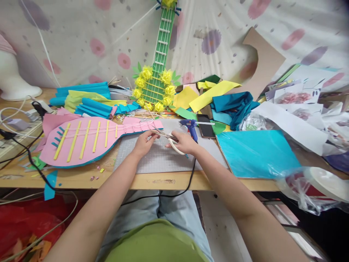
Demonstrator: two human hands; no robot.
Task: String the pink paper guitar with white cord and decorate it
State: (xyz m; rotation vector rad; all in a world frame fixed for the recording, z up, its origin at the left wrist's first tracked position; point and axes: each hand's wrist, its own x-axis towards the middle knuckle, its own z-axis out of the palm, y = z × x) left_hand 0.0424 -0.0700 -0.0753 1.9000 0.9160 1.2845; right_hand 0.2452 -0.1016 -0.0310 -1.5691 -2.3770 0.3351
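My right hand (pixel 184 142) grips a pair of scissors (pixel 176 147) with white handles; the blades point left toward my other hand. With its fingertips pinched together, my left hand (pixel 145 143) is at the blade tips; what it holds is too small to make out. Just beyond it ends the narrow neck of a pink paper lute (pixel 81 136), edged in blue, with yellow strips and thin pale strings. Both hands are over a grey cutting mat (pixel 160 162). Right behind the scissors lies a blue glue gun (pixel 191 127) with a white glue stick in its back.
A green paper guitar (pixel 160 47) with yellow flowers leans on the curtain. A phone (pixel 205 126), crumpled coloured paper (pixel 231 107) and a turquoise sheet (pixel 257 154) lie to the right. A tape roll (pixel 331 183) sits at the right edge. A black cord (pixel 169 195) loops below the table edge.
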